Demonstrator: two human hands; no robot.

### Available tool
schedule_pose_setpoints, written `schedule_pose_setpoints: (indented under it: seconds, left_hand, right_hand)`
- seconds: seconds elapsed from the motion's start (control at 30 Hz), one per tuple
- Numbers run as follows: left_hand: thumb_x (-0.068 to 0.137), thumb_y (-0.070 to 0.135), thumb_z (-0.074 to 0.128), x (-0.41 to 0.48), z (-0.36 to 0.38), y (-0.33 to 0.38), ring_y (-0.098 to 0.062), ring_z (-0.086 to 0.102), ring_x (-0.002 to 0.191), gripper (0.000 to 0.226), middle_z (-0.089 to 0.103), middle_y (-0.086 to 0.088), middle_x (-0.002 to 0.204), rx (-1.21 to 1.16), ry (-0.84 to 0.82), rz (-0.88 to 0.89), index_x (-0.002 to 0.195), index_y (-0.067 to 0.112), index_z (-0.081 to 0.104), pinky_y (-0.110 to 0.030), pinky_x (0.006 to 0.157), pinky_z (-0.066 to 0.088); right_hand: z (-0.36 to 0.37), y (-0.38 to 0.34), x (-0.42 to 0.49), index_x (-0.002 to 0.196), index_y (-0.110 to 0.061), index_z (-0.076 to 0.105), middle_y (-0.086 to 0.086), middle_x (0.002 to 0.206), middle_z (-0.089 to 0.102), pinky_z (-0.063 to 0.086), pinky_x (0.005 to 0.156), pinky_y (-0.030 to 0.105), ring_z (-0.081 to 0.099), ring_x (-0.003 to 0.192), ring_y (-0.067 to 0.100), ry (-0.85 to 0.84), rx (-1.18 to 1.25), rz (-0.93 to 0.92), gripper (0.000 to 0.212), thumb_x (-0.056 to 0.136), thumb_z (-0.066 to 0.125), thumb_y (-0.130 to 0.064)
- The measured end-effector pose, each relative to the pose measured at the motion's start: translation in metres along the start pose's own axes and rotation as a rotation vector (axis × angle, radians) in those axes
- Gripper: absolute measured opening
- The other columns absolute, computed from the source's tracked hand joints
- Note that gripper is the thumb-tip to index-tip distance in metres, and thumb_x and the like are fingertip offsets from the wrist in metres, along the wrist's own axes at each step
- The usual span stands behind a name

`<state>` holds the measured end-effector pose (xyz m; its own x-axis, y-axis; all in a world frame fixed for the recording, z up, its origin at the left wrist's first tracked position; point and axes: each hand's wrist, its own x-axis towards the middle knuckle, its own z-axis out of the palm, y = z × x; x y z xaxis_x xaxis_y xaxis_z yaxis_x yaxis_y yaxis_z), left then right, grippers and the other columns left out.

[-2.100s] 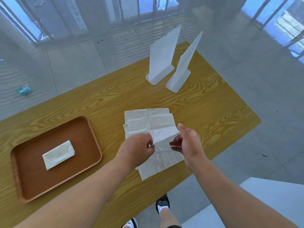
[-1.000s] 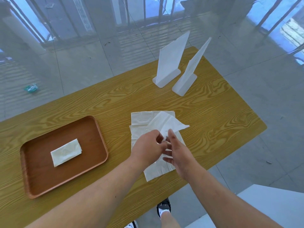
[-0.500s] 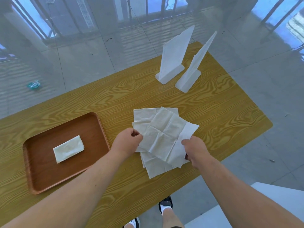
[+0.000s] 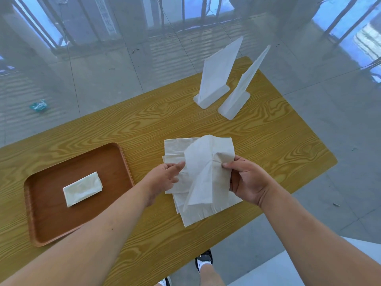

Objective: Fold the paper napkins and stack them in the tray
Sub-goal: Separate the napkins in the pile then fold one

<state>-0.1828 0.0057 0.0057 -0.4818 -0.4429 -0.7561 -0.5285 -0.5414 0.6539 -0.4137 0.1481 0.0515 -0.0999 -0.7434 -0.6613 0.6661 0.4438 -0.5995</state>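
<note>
While the left hand point(image 4: 165, 176) and right hand point(image 4: 249, 180) each pinch one side of a paper napkin point(image 4: 203, 174), it hangs above the napkin pile point(image 4: 206, 213) to fold freely, near the wooden tray point(image 4: 41, 223).

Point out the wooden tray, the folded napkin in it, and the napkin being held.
wooden tray point(image 4: 115, 162), head view, bare floor near its right rim.
folded napkin point(image 4: 82, 189), head view, its middle.
held napkin point(image 4: 203, 172), head view, its central crease.
</note>
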Motion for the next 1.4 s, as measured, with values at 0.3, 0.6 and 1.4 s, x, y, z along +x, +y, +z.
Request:
schedule_pose_setpoints:
  seconds: [0.3,0.6,1.4]
  left_hand:
    - [0.082,0.071,0.071,-0.007,0.032,0.004,-0.030,0.073,0.121,0.097,0.071,-0.017,0.136,-0.270,-0.300,-0.208,0.152,0.010,0.044,-0.050,0.116,0.048]
    - [0.077,0.087,0.058,-0.012,0.053,0.009,-0.030,0.061,0.137,0.114,0.059,-0.016,0.152,-0.336,-0.467,-0.214,0.159,0.010,0.040,-0.050,0.122,0.040]
    - [0.098,0.017,0.073,-0.026,-0.067,-0.016,-0.020,0.078,0.083,0.019,0.082,-0.011,0.106,-0.297,0.031,-0.045,0.116,0.014,0.074,-0.032,0.063,0.061]
  right_hand:
    - [-0.002,-0.005,-0.003,0.130,-0.010,0.073,0.014,0.112,0.075,0.058,0.094,0.046,0.074,0.099,0.029,-0.129,0.120,0.026,0.046,0.084,0.067,-0.006]
    - [0.020,-0.016,-0.011,0.146,-0.004,0.057,0.018,0.123,0.068,0.050,0.109,0.057,0.066,0.114,0.035,-0.319,0.141,0.032,0.053,0.093,0.057,-0.003]
    - [0.022,0.019,0.033,0.114,-0.013,0.075,0.006,0.087,0.079,0.061,0.061,0.037,0.074,0.070,0.019,0.165,-0.400,0.085,0.026,0.105,0.052,-0.008]
